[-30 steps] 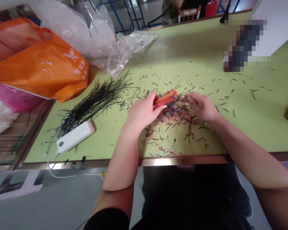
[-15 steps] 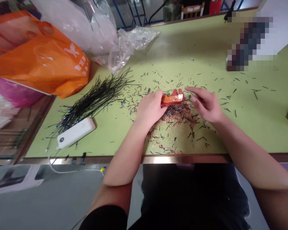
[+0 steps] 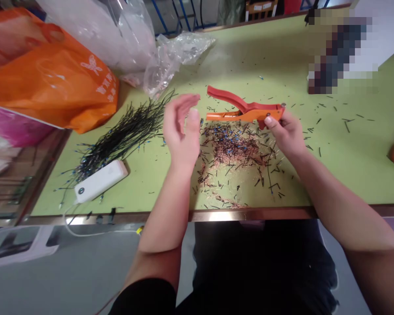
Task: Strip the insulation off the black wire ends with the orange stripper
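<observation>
My right hand grips the head end of a red and orange wire stripper, thumb on its near side. The tool's two handles are spread apart and point left, toward my left hand. That hand is raised, its fingers and thumb apart with nothing between them, a short gap from the handle ends. Below the tool lies a pile of black wire offcuts and copper strands, with small blue-tipped pieces among them. Left of my left hand rests a bundle of long black wires, many with blue ends.
A white power bank with a cable sits near the table's front edge. Orange bag and clear plastic bags stand at the back left. Black scraps are scattered across the green table. A pixelated object is at the back right.
The wire stripper has passed from my left hand to my right and now shows its spread handles. My left hand has let go and moved left, its fingers opened.
</observation>
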`<state>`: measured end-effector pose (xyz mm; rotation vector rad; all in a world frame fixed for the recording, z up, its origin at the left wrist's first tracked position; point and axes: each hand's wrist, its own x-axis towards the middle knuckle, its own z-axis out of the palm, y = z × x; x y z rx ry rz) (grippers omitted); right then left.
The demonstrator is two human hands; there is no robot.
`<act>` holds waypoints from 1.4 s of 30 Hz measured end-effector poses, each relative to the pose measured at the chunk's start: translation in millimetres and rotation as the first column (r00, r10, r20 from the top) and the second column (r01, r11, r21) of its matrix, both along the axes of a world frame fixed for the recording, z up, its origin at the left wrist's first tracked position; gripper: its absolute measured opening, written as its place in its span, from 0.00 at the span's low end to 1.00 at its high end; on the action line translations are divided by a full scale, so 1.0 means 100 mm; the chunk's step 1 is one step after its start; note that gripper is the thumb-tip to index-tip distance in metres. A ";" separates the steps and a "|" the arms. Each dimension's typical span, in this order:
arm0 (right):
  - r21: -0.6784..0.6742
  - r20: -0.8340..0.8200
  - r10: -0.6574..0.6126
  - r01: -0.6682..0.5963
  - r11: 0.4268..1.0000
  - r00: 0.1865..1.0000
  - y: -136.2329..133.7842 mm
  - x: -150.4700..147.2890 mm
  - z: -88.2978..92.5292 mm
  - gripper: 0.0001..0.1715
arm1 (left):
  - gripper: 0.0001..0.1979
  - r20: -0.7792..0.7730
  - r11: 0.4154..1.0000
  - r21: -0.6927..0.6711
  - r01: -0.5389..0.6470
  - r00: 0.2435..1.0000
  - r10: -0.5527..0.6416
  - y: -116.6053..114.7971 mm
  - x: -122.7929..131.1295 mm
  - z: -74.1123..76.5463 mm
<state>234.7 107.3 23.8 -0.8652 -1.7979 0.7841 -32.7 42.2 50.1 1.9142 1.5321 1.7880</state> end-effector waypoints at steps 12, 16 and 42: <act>-0.185 0.107 -0.059 0.078 0.980 0.993 0.03 0.06 0.03 0.33 | 0.29 -0.353 0.929 -0.295 -0.226 0.929 0.114 -0.09 0.20 0.00; -0.186 0.152 -0.058 0.086 0.979 0.987 0.02 0.06 0.03 0.35 | 0.28 -0.511 0.915 -0.302 -0.266 0.856 0.080 -0.10 0.25 0.03; -0.132 0.024 0.070 -0.066 0.989 0.997 -0.15 -0.06 0.08 0.34 | 0.20 -0.549 0.854 -0.489 -0.177 0.823 -0.144 -0.07 0.37 -0.04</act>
